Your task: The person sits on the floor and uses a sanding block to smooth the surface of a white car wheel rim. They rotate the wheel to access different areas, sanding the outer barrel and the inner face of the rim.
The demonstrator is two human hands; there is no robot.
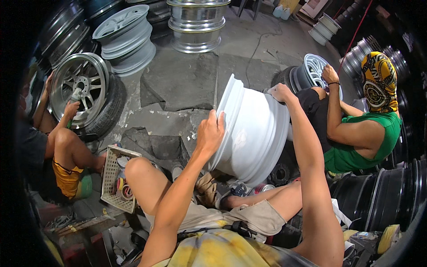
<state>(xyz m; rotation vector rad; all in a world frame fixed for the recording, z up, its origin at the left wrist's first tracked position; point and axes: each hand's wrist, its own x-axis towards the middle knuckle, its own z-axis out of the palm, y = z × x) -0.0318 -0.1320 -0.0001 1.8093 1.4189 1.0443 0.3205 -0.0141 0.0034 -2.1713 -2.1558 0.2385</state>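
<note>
- Wheel rim (255,133), white and wide-barrelled, stands tilted at centre, just beyond the seated person's bare knees (142,171); what supports it underneath is hidden.
- Left hand (210,132) clamps the rim's near-left lip, thumb and fingers closed over the edge.
- Right hand (281,92) bends its fingers at the upper right edge, by a small grey piece too unclear to identify; whether it grips or only presses, one cannot tell.
- Metal can (264,188) sits low beside a dark shoe (240,189), below the rim.
- Perforated cream basket (106,173), left of the knees, holds tape rolls (127,192).
- Co-worker in green (376,133), at right, wears a patterned yellow-and-black head cloth (379,82) and raises a hand to a pale spoked rim (315,69).
- Second co-worker (38,142), at far left, holds a tool (76,95) at a silver rim (95,86) leaning with a black tyre (118,104).
- Dark mats (178,84) cover the floor ahead; stacked white rims (126,42) and polished rims (198,26) stand behind.
</note>
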